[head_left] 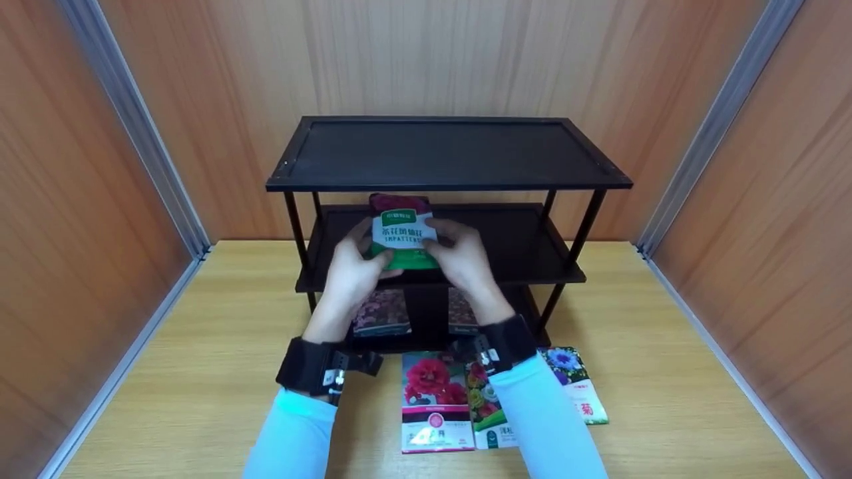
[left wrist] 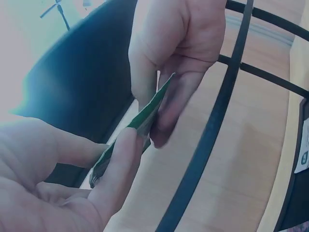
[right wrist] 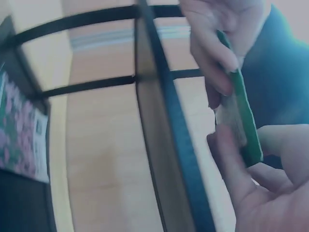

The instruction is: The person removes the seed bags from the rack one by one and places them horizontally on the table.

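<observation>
A seed packet (head_left: 403, 229) with a white and green front, marked IMPATIENS, is held upright before the middle tier of a black shelf rack (head_left: 446, 153). My left hand (head_left: 356, 266) pinches its left side, thumb on the front. On the opposite side my right hand (head_left: 462, 256) pinches it the same way. Both wrist views show the thin green packet (left wrist: 148, 112) nearly edge-on between thumbs and fingers. Whether its lower edge touches the middle tier cannot be told.
On the bottom tier lie two pink-flowered packets, one left (head_left: 383, 313) and one right (head_left: 461, 309). Three more lie on the table before the rack: a red-flowered one (head_left: 436, 402), a mixed-flower one (head_left: 488, 402) partly under my right forearm, and a blue-flowered one (head_left: 576, 379). Wooden panels surround the table.
</observation>
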A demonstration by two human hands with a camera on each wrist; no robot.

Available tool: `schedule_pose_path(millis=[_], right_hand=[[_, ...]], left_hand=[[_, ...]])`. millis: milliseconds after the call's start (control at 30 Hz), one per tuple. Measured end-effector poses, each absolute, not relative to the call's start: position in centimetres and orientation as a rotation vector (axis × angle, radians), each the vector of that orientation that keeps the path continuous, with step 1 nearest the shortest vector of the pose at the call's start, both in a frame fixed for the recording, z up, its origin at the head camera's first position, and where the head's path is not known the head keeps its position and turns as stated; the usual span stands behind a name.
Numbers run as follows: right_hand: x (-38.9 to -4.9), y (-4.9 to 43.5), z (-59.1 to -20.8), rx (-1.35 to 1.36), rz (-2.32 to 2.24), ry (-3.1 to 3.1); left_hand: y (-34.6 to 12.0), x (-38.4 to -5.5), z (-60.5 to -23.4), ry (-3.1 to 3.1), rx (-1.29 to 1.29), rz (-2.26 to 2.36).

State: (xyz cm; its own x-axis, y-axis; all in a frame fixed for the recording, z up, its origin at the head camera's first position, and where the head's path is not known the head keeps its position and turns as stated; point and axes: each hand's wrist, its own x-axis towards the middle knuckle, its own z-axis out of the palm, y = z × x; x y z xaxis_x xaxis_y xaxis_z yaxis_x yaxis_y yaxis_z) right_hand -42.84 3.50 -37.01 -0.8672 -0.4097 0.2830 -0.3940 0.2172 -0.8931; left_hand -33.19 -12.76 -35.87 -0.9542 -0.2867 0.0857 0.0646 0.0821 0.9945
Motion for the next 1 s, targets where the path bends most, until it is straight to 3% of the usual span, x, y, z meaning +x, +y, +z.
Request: schedule_pose_path(millis=[300, 700, 1000], right_hand=[[-41.0, 5.3, -37.5, -0.694, -1.996, 2.190], [-38.2, 7.0, -39.6, -0.761, -1.985, 2.057], [-37.8, 7.2, -40.2, -0.670, -2.018, 2.021]], left_hand=[[-12.3, -31.9, -36.4, -2.115, 0.236, -1.927], [-12.2, -30.2, -38.7, -2.058, 0.366, -1.963], [-12.1, -29.2, -38.9, -2.174, 0.359, -1.900]])
